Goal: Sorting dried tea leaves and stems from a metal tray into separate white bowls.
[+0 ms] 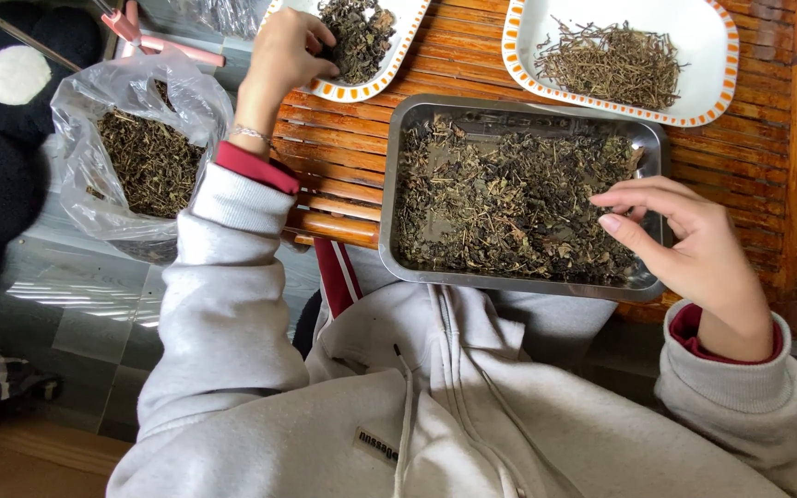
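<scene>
While the steel tray (398, 184) of mixed dried herbs sits nearest the body, left hand (283, 51) reaches beyond it, fingers pinched over the leaf-filled dish (398, 41), right hand (694, 249) at the tray's right rim, fingers loosely curled, apparently empty; stem dish (717, 83) behind tray, suggesting sorting.

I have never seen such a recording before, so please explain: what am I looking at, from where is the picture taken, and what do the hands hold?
The single picture comes from a camera on the person's head, looking down. The left hand reaches into dried leaves on a white dish with an orange rim. The right hand pinches its fingers over a metal tray of mixed dried herbs; anything it holds is too small to see. A second dish holds thin stems. All stand on a slatted wooden table. A plastic bag of herbs sits beside it.
</scene>
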